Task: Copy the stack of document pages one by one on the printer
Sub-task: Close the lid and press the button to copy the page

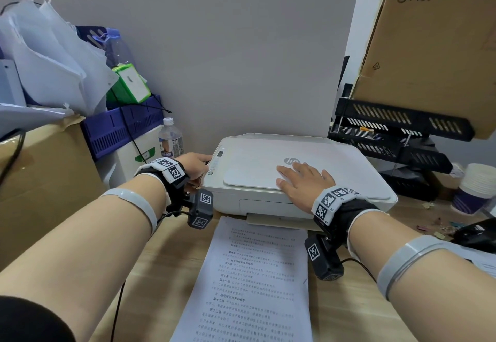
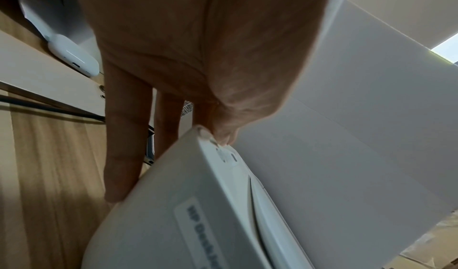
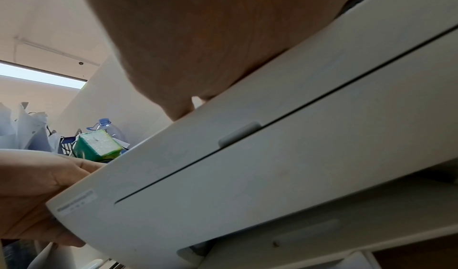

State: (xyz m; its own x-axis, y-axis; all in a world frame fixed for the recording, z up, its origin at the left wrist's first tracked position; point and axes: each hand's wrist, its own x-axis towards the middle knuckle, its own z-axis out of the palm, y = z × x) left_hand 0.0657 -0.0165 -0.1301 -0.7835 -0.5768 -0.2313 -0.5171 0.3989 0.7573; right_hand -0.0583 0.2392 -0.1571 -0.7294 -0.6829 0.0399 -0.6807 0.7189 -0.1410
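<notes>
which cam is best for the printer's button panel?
Head view: the whole button panel runs along the printer's left edge, the left hand at it. Left wrist shows just a few buttons, close and blurred, under the thumb. Right wrist shows only the printer front.

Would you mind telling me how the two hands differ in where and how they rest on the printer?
The right hand lies flat, fingers straight, on the lid of the printer; the left hand is at the printer's left edge, a fingertip on the control panel, other fingers hanging beside the casing. Both touch the printer; neither holds paper.
</notes>
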